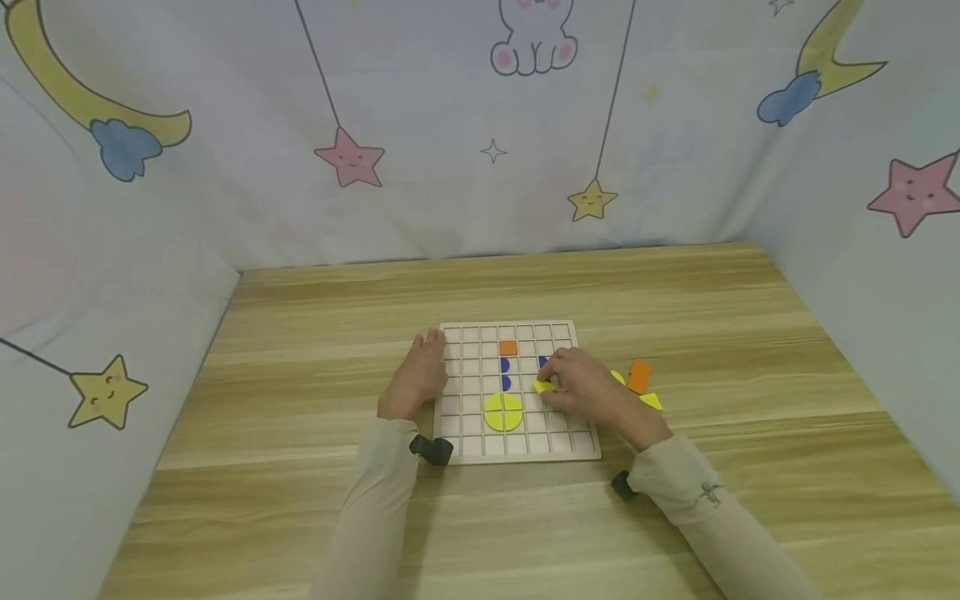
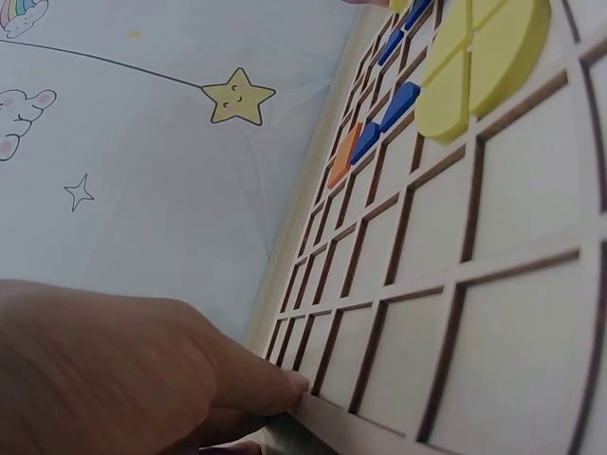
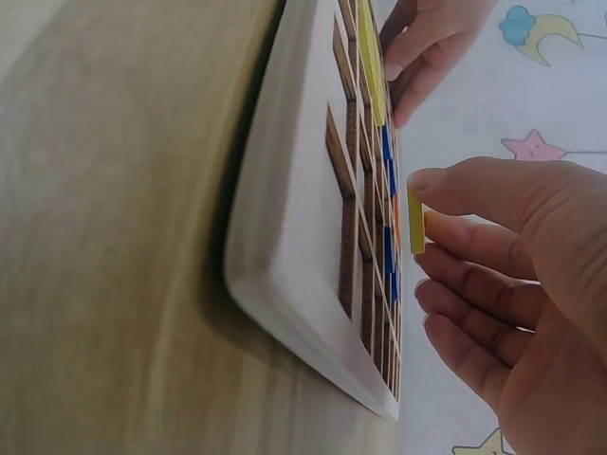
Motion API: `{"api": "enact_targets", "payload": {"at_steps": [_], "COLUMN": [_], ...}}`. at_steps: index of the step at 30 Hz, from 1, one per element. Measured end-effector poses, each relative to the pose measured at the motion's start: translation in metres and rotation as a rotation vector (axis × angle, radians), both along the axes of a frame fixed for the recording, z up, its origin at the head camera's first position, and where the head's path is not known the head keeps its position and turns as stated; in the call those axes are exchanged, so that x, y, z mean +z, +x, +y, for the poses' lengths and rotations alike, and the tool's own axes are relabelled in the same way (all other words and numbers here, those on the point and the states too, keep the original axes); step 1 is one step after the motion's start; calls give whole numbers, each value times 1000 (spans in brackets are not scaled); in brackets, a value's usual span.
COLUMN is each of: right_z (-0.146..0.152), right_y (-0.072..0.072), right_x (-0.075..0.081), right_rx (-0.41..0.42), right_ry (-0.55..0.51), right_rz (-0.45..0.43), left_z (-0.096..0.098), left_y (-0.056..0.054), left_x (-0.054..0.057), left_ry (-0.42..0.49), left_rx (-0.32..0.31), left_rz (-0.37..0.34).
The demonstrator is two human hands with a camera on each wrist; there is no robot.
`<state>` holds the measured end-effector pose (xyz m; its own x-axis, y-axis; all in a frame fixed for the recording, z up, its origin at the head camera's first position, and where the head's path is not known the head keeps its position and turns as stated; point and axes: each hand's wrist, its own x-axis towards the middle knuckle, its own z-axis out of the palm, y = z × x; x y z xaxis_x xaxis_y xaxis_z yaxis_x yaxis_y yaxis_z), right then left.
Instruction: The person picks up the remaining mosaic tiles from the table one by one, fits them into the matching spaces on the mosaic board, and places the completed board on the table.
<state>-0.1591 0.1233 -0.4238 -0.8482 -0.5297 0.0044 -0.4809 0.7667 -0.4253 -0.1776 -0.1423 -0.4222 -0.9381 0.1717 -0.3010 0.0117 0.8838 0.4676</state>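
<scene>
A square wooden grid board (image 1: 472, 445) lies on the table. My left hand (image 1: 420, 375) rests along its left edge; in the left wrist view a fingertip (image 2: 296, 381) touches the rim. Over the right half of the board, my right hand (image 1: 588, 387) pinches a thin yellow tile (image 3: 416, 220) between thumb and fingers. On the board, yellow quarter-circle tiles (image 1: 493, 403) form a full circle. Above it are two blue half-circle tiles (image 1: 506, 382) and an orange square tile (image 1: 508, 347). Another blue tile (image 1: 543, 362) is partly hidden behind my right fingers.
Loose orange tiles (image 1: 639, 377) and a yellow tile (image 1: 651, 402) lie on the wooden table (image 1: 300, 367) right of the board, partly behind my right hand. A printed cloth backdrop (image 1: 450, 200) encloses the table's back and sides.
</scene>
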Motion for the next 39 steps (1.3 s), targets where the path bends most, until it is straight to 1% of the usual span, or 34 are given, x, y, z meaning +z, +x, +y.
{"api": "enact_targets", "payload": {"at_steps": [7,14,21,26,34,39], "right_z": [-4,-6,-6,-5,-6,-6], "right_y": [4,6,7,6,4,4], "right_x": [-1,-4,-5,-5,-3,-2], "right_rx": [26,82,116,150,169,188], "right_ry": [12,14,35,18,0,0], "right_rz": [-11,26,56,82,58,65], "left_z": [0,0,0,0,0,0], "left_y": [1,1,1,1,1,0], "left_x": [1,2,3,2,1,1], "left_ry": [5,12,15,9,4,3], "left_rx": [3,2,-6,-9,-2,-1], "left_rz": [-7,-16,-20,-16,-9,-17]}}
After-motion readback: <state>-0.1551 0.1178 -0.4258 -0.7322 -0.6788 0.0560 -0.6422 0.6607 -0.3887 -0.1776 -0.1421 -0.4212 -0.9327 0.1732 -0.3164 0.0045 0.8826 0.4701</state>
